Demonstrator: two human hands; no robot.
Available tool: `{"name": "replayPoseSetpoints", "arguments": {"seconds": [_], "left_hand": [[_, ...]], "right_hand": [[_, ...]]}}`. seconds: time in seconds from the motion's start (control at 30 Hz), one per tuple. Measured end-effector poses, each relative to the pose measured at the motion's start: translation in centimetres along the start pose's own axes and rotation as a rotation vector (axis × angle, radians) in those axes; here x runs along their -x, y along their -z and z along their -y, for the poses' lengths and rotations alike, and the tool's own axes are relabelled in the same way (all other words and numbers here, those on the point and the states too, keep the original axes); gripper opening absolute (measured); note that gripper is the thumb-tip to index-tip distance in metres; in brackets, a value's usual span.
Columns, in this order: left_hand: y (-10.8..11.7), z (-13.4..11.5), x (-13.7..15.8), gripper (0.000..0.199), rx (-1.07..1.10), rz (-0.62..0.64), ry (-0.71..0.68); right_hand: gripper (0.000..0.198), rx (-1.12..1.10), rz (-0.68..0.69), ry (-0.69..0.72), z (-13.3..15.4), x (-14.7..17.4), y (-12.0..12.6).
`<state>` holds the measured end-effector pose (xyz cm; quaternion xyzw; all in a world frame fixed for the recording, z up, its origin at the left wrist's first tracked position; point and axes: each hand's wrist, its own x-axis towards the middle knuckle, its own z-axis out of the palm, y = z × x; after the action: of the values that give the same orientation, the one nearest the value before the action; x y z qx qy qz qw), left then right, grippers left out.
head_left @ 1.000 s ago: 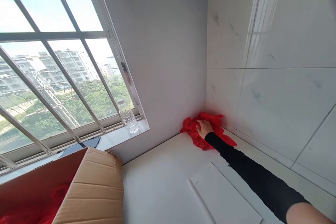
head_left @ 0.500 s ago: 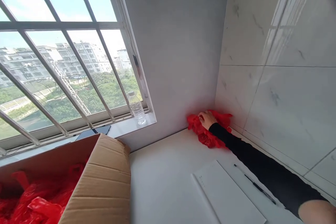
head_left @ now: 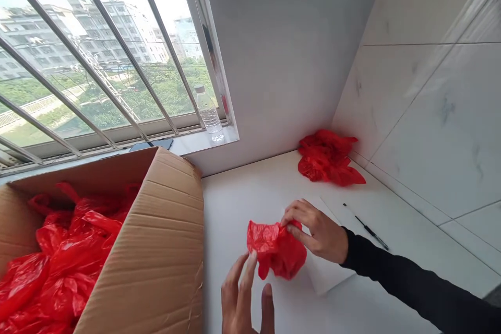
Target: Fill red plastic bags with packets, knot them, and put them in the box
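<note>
Right hand (head_left: 315,228) pinches red bag (head_left: 288,257) over bench (head_left: 230,195), well in from its far edge; left hand (head_left: 240,302) spread wide beside the bag, contact unclear; red heap (head_left: 326,159) at far corner.

Clear capped bottle (head_left: 209,115) stood on sill (head_left: 191,142) beside window bars (head_left: 163,30); buildings (head_left: 131,28), greenery (head_left: 166,82) outside. Slim dark pen (head_left: 371,233) lay on tabletop (head_left: 223,193).
</note>
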<state>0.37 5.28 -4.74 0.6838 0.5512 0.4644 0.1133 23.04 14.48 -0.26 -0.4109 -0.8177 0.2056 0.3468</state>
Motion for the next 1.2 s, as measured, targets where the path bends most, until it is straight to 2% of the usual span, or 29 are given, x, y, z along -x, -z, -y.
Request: {"name": "replayPoseSetpoints", "arguments": {"seconds": [0.03, 0.1, 0.17, 0.23, 0.37, 0.5, 0.63, 0.67, 0.73, 0.83, 0.87, 0.93, 1.0, 1.07, 1.13, 1.2], "left_hand": [[-0.4, 0.5, -0.1, 0.048, -0.02, 0.015, -0.041], [-0.9, 1.3, 0.0, 0.04, 0.009, 0.14, -0.039], [-0.8, 1.8, 0.4, 0.029, 0.066, 0.265, 0.012], [-0.6, 1.8, 1.0, 0.023, 0.124, 0.31, 0.07], [-0.3, 1.4, 1.6, 0.016, 0.223, 0.279, 0.149], [0.3, 1.8, 2.0, 0.015, 0.222, 0.234, 0.248], [1.7, 2.7, 2.7, 0.027, 0.164, 0.1, 0.53], [1.9, 2.6, 2.9, 0.029, 0.154, 0.064, 0.558], [2.0, 2.1, 3.0, 0.038, 0.111, 0.033, 0.473], [1.2, 0.8, 2.7, 0.057, -0.008, 0.105, 0.174], [0.9, 0.5, 2.5, 0.056, -0.041, 0.133, 0.091], [0.5, 0.5, 2.1, 0.04, -0.079, 0.142, 0.0], [0.6, 0.9, 1.8, 0.021, -0.063, 0.094, 0.012], [1.0, 1.4, 1.6, 0.013, 0.001, 0.042, 0.118], [1.6, 1.5, 1.4, 0.014, 0.047, -0.012, 0.239], [2.1, 1.0, 1.2, 0.017, 0.019, -0.071, 0.265]], "right_hand": [[0.019, -0.059, 0.033, -0.013, 0.6, 0.9, -0.8], [0.022, -0.137, 0.071, -0.047, 1.4, 2.6, -2.3], [0.026, -0.118, 0.053, -0.087, 1.9, 4.1, -3.5], [0.03, -0.047, 0.004, -0.102, 2.2, 5.4, -4.6], [0.033, 0.065, -0.027, -0.045, 2.7, 7.3, -6.4], [0.013, 0.121, -0.107, -0.022, 2.0, 7.6, -6.5], [0.008, 0.056, -0.165, -0.225, 0.8, 8.2, -4.9], [0.008, 0.02, -0.166, -0.281, 0.8, 8.4, -4.6], [0.018, -0.032, -0.138, -0.33, 0.9, 8.8, -4.5], [0.047, 0.002, -0.061, -0.278, 1.6, 8.7, -5.1], [0.047, 0.026, -0.04, -0.257, 1.8, 8.5, -5.4], [0.028, 0.045, -0.025, -0.239, 2.1, 8.1, -5.6], [0.009, 0.013, -0.068, -0.281, 2.2, 7.9, -5.4], [0.014, -0.063, -0.133, -0.411, 2.2, 8.1, -4.6], [0.021, -0.16, -0.188, -0.564, 2.3, 8.5, -3.6], [0.025, -0.238, -0.201, -0.649, 2.6, 8.9, -2.9]]}}
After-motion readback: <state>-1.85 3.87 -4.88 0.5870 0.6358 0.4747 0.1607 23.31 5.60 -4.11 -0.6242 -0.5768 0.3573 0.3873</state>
